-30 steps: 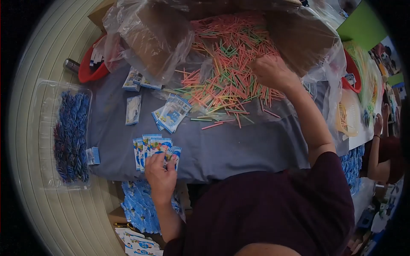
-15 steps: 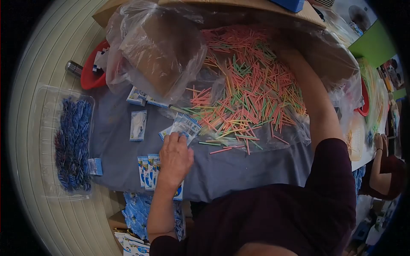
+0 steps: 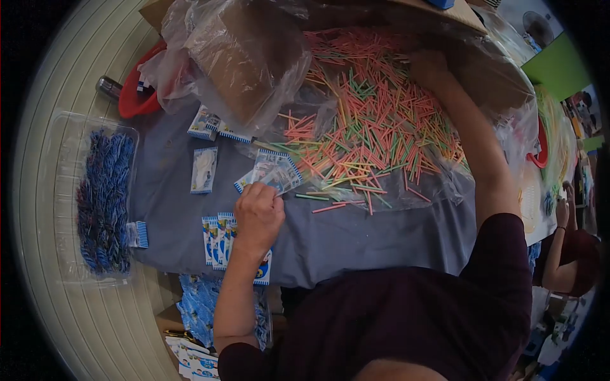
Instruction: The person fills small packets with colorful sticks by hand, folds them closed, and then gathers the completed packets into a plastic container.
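Observation:
My left hand (image 3: 260, 213) is closed, its curled fingers at the lower edge of a clear plastic packet (image 3: 279, 168) with blue-striped ends. The packet lies flat on the grey cloth beside the straws. My right hand (image 3: 429, 68) reaches into the far part of a heap of short pink, green and yellow straws (image 3: 381, 136); its fingers are too dark and hidden to make out. A filled white packet (image 3: 204, 170) lies left of my left hand. Several blue-and-white packets (image 3: 218, 238) are lined up below it, partly behind my forearm.
A clear tray (image 3: 65, 190) of dark blue bundles stands at the left. Clear plastic sheeting (image 3: 279, 51) lines the cardboard box (image 3: 489, 73) around the straws. A red basket (image 3: 136, 95) and metal bottle (image 3: 109, 87) are at upper left. Another person (image 3: 569, 254) works at far right.
My right hand has drawn back slightly and shows more above the straws. My left hand's fingers have curled in more at the packet. The whole view has shifted a little.

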A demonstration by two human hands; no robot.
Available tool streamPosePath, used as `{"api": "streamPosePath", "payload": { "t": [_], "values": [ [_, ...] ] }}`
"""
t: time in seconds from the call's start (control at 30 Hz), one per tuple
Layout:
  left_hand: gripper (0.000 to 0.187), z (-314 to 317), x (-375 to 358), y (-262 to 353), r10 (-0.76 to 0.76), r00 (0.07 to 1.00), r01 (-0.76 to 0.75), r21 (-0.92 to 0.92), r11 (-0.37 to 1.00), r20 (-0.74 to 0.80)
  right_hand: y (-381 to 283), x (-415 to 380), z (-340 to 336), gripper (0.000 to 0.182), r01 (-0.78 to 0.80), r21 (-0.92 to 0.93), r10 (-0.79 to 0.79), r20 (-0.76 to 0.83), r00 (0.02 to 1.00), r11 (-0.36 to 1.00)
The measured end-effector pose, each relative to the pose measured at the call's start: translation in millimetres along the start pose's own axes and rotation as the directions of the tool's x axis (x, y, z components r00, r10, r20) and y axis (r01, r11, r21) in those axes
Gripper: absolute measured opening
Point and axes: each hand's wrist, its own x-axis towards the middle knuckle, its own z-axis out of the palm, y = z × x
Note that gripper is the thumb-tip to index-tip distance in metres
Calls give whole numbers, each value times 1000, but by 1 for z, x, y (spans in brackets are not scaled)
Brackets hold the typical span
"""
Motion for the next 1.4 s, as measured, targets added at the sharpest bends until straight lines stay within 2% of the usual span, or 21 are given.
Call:
{"api": "streamPosePath", "payload": {
  "t": [0.2, 0.27, 0.3, 0.37, 0.5, 0.57, 0.6, 0.67, 0.7, 0.77, 0.8, 0.87, 0.97, 1.03, 1.07, 1.1, 1.13, 1.2, 1.23, 1.3, 1.4],
  "values": [
    [16, -9, 8, -12, -30, 999, 29, -87, 996, -14, -13, -21, -1, 25, -159, 124, 171, -84, 982, 979],
    [18, -11, 9, -13, -12, 1000, 10, -129, 992, -13, -9, -10, 31, 34, -105, 802, 350, -135, 927, 588],
    [16, -16, 11, -9, 40, 994, -44, -33, 998, -98, -10, -17, 24, 34, -113, 800, 359, -134, 924, 589],
    [14, -11, 7, -9, 100, 980, -90, 63, 994, -172, -32, -32, 0, 59, -42, 998, 155, 33, 987, 55],
    [13, -4, 2, -12, 58, 998, -59, 178, 982, 11, -58, -15, 37, 80, -111, 989, 276, 81, 958, 96],
    [14, -10, 1, -4, 1, 999, -8, 152, 988, 47, -72, -18, 49, 93, -239, 808, 261, 109, 959, 539],
    [12, -13, 2, -3, -13, 999, 6, 137, 991, 49, -72, -15, 49, 93, -227, 811, 247, 106, 963, 539],
    [10, -18, 2, -9, -41, 998, 34, 128, 991, 51, -67, -11, 43, 91, -310, 906, 188, 264, 946, 289],
    [7, -19, 5, -14, -35, 999, 35, 5, 999, 19, -73, -23, 22, 91, -312, 906, 186, 267, 946, 287],
    [5, -19, 9, -15, -23, 1000, 21, -131, 991, -11, -85, -60, -34, 85, -215, 965, 284, 251, 926, -150],
    [3, -24, 10, -10, -157, 988, 143, -368, 919, -8, -76, -64, -33, 85, -222, 964, 290, 256, 922, -147],
    [4, -34, 12, 8, -320, 946, 264, -706, 657, 56, -63, -70, -30, 76, 106, 993, 73, -103, 992, -44],
    [5, -19, 6, 29, -293, 956, 204, -751, 628, 15, -78, -92, -53, 74, 168, 957, -32, -181, 983, -238],
    [6, -18, 3, 50, -280, 959, 185, -668, 720, -37, -91, -118, -71, 74, 197, 885, -113, -267, 957, -421],
    [6, -16, 1, 55, -51, 972, -31, -343, 939, -228, -96, -129, -76, 73, 200, 837, -145, -312, 939, -509],
    [7, -15, -2, 58, 231, 923, -224, 59, 973, -309, -101, -138, -79, 73, 190, 835, -147, -305, 941, -516],
    [7, -11, -7, 61, 225, 928, -216, 62, 974, -298, -107, -146, -81, 72, 180, 815, -154, -310, 938, -550],
    [10, -1, -20, 63, -131, 977, 29, -509, 860, -166, -123, -166, -84, 72, 158, 791, -167, -312, 935, -591],
    [10, 2, -22, 64, -136, 977, 36, -505, 862, -163, -131, -179, -88, 74, 159, 802, -228, -344, 911, -575],
    [13, 5, -22, 66, -337, 941, 233, -773, 590, 27, -145, -194, -93, 77, 168, 812, -282, -377, 882, -560],
    [14, 9, -23, 74, -347, 919, 317, -877, 362, 188, -160, -201, -96, 80, 275, 834, -324, -459, 827, -478]
  ]
}}
